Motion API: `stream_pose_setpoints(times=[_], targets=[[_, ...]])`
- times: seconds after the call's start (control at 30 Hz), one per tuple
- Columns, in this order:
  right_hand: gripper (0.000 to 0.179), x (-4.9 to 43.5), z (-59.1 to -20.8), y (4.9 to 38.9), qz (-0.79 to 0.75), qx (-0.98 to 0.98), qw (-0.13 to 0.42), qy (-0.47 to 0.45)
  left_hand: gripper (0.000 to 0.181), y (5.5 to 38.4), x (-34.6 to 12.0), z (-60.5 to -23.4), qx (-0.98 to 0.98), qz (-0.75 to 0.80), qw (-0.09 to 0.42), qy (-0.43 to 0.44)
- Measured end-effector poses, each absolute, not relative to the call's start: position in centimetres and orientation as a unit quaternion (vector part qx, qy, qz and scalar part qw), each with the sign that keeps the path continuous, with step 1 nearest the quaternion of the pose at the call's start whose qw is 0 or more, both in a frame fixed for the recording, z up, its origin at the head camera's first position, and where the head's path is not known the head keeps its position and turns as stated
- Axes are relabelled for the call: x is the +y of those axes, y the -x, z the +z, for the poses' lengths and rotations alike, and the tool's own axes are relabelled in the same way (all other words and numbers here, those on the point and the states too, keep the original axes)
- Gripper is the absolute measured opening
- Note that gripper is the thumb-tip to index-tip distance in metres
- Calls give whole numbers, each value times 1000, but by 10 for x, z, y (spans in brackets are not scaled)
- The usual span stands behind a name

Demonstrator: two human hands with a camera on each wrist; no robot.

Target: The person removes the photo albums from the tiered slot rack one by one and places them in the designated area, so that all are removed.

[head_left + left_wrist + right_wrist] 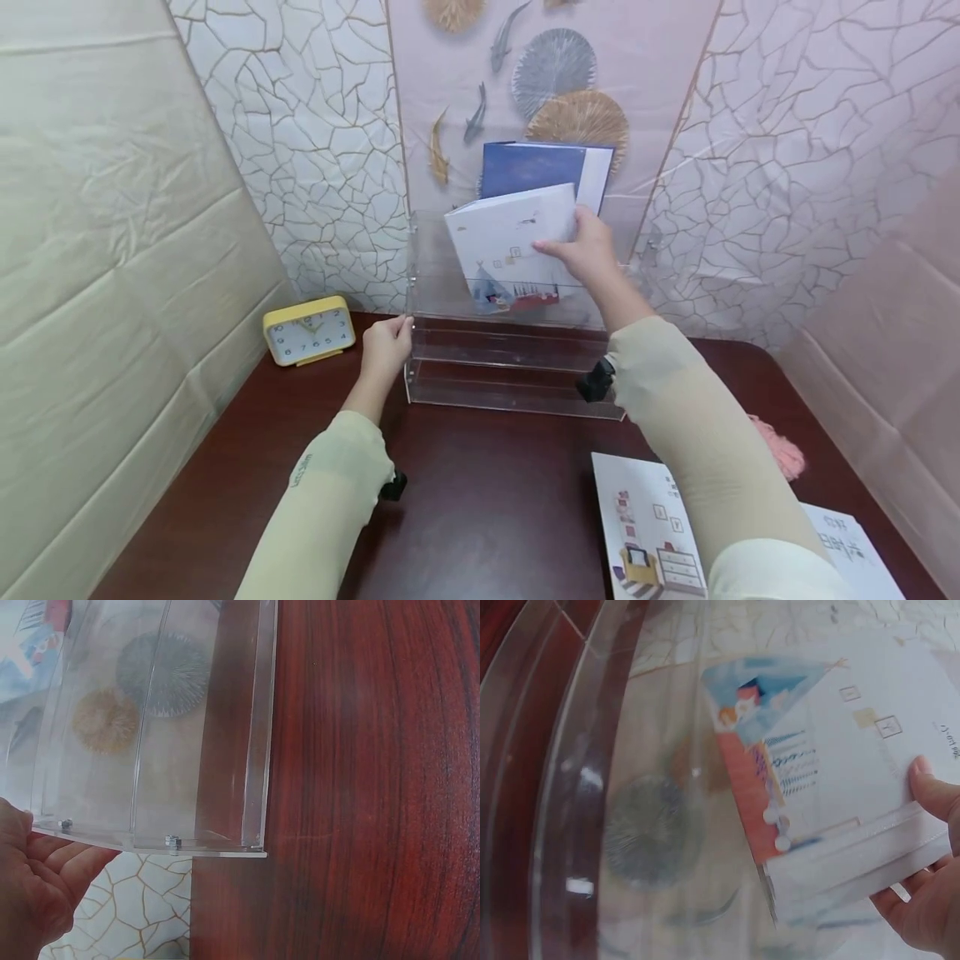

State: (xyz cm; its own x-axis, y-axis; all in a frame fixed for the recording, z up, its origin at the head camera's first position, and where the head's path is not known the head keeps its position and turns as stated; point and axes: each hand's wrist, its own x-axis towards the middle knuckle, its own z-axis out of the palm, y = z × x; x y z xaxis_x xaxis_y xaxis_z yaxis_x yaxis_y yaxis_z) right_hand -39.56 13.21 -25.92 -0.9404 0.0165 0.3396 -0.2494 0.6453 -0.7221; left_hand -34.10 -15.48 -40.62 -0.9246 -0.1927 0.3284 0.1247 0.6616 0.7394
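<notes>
A white illustrated book (pixel 517 242), tilted to the left, is pinched along its right side by my right hand (pixel 588 250). Its lower part sits behind the clear front panel of a transparent acrylic rack (pixel 517 350). In the right wrist view the thumb lies on the cover of the book (pixel 832 750) and the fingers are behind it. A blue book (pixel 528 167) with a white spine band stands upright behind the white one. My left hand (pixel 386 350) grips the left side panel of the rack; in the left wrist view its fingers curl round the panel's edge.
A yellow alarm clock (pixel 309 330) stands left of the rack. On the dark red table (pixel 480 500), another illustrated book (pixel 648 525) lies at the front right, with a white printed book (pixel 855 550) and something pink and fluffy (pixel 780 450) beyond my right sleeve. Patterned cloth hangs behind.
</notes>
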Motion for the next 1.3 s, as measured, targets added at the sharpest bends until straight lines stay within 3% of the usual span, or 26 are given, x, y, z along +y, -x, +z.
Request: stream_pose_setpoints(times=[0.23,0.57,1.03,1.3], targets=[[56,101,-235,391,378,-908,142,-110,34,341,-155,-407,-889,-417,191,-15],[52,95,-225,394,394,-904,124,-109,33,340,-154,-403,-887,-424,182,-22],[43,144,-198,396,546,-809,195,-101,32,341,-153,-405,-889,-415,193,-12],[41,169,-189,379,613,-763,189,-83,32,342,-154,-404,-888,-416,196,-14]])
